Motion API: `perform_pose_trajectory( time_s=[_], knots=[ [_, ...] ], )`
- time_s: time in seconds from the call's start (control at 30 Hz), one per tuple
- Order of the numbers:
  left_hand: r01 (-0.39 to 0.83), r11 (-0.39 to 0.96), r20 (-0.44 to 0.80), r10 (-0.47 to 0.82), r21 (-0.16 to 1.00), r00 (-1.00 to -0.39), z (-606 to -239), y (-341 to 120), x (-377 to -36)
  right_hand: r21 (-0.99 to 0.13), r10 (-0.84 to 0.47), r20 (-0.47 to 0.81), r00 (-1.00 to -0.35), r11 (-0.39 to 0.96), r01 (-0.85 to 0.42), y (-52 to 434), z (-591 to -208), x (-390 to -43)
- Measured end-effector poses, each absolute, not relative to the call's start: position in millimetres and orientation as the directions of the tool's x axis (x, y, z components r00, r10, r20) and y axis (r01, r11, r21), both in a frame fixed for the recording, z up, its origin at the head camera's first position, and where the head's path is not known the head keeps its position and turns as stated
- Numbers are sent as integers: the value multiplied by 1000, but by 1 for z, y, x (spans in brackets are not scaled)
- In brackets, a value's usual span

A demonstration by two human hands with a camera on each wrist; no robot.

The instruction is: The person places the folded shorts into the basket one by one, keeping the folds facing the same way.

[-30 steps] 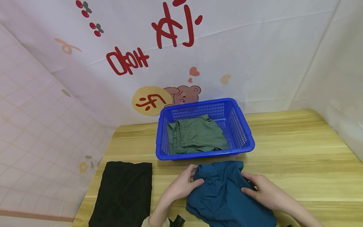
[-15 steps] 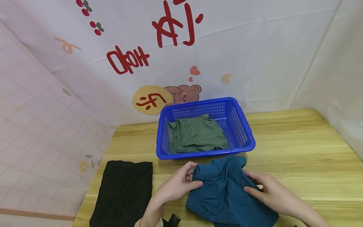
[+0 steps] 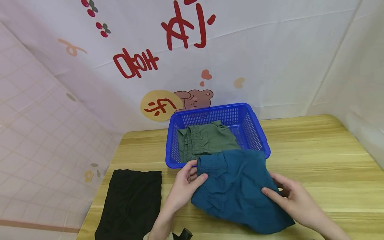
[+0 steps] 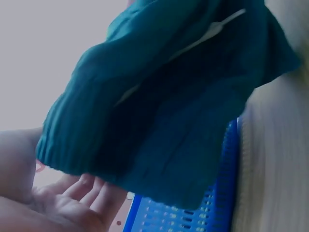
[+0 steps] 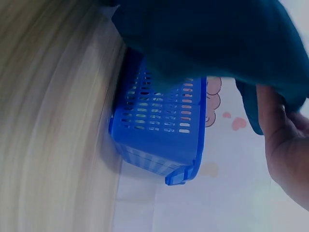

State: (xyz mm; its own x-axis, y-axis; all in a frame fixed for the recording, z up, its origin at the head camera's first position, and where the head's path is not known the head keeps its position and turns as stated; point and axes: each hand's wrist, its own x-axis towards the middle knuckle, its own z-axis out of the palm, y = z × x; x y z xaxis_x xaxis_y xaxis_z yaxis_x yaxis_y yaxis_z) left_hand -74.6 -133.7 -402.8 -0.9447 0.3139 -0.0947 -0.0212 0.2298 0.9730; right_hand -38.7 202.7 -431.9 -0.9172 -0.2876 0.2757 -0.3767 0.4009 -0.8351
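Both hands hold up a folded pair of teal shorts (image 3: 237,190) in front of a blue plastic basket (image 3: 217,106). My left hand (image 3: 184,186) pinches the gathered waistband end, its thumb on top. At the other side, my right hand (image 3: 295,200) grips the edge with the thumb above and the fingers behind. The shorts overlap the basket's near rim in the head view. In the left wrist view, the shorts (image 4: 159,106) hang clear of the table. Inside the basket lies a folded green garment (image 3: 210,138) with an elastic waistband, partly covered by the teal shorts.
A folded black cloth (image 3: 129,203) lies flat on the wooden table (image 3: 324,150) at the left. Behind the basket hangs a printed white curtain (image 3: 270,60) along the table's back edge. A dark wrist-camera part (image 3: 183,235) shows below the left hand.
The teal shorts have risen off the table and moved toward the basket, held in both hands. The basket, green garment and black cloth have stayed in place.
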Motion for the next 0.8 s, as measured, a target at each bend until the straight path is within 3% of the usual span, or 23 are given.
perform_pose_trajectory(
  time_s=[0.13, 0.27, 0.47, 0.8],
  knots=[
    [-16, 149, -57, 277, 989, -959, -406, -129, -74, -894, -216, 236, -948, 334, -298, 205, -429, -41],
    [-63, 40, -72, 296, 997, -953, -407, -123, -73, -958, -158, 105, -982, 248, -143, 210, -427, -46],
    [-178, -36, -157, 325, 983, -932, -407, -120, -72, -997, -189, -63, -980, 63, 52, 218, -428, -50],
    [-180, -6, -168, 327, 984, -930, -405, -122, -72, -996, -227, -78, -971, -14, 83, 218, -430, -52]
  ],
)
